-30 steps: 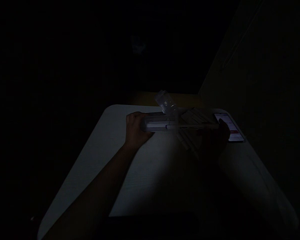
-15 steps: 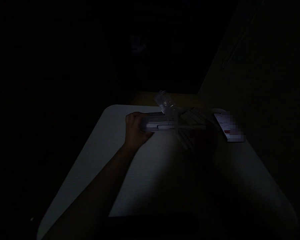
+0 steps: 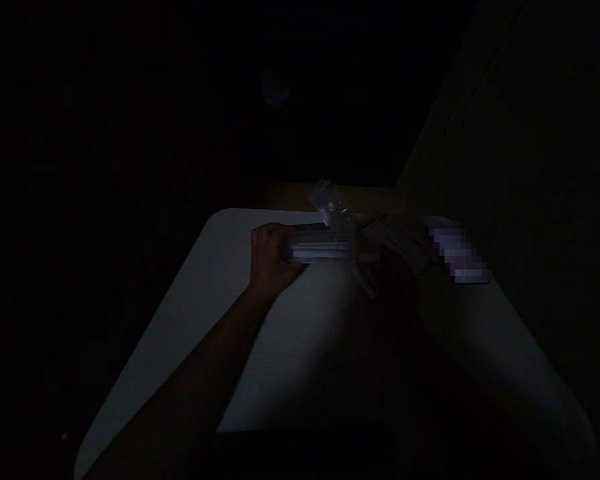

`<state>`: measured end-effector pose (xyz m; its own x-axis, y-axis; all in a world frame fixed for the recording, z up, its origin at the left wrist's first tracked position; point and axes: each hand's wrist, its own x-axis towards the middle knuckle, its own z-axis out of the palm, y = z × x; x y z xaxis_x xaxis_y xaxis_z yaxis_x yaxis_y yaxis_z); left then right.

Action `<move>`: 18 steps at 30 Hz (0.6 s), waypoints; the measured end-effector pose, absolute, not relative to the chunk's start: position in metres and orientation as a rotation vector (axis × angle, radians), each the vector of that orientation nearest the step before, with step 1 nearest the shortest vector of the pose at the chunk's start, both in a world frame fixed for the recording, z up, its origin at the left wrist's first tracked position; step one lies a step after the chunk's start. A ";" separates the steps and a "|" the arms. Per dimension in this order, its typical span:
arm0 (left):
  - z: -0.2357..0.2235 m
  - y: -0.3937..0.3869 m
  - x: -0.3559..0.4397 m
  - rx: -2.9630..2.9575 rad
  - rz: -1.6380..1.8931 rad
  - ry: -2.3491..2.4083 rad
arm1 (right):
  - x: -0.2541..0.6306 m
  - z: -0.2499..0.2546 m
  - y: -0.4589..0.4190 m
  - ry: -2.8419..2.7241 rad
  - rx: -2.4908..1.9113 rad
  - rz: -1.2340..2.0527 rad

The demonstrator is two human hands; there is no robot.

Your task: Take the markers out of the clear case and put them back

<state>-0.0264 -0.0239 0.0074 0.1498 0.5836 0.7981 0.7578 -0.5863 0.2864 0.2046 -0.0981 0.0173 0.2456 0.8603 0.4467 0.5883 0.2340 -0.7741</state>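
My left hand [image 3: 271,261] is wrapped around the closed end of a clear plastic box [image 3: 325,235], which lies on its side with its mouth to the right. Its clear flip lid [image 3: 330,202] stands raised. Several slim white pens lie lengthwise inside, and one white pen [image 3: 320,254] runs along the near side toward the mouth. In deep shadow just right of the mouth, my right hand [image 3: 396,272] has its fingers at that pen's outer end. More pale pens [image 3: 397,235] lie loosely beyond and beside my right hand, dim and partly hidden.
The white table [image 3: 195,320] has rounded corners. A phone [image 3: 457,253] with a lit, blurred screen lies near its right edge. A wall [image 3: 520,180] rises on the right, and a brown strip [image 3: 300,197] shows past the far edge. The rest is nearly black.
My right hand has moved left toward the box, and the white pen has slid deeper into it. My left hand and the box have stayed in place.
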 end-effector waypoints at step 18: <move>0.006 -0.025 -0.027 -2.247 -1.415 -1.286 | 0.205 0.012 -0.094 -1.897 -1.387 0.112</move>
<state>-0.0270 -0.0246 0.0063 0.1680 0.5665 0.8068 0.7490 -0.6055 0.2692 0.2049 -0.0940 0.0117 -0.1117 0.8442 0.5243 0.7764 0.4034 -0.4842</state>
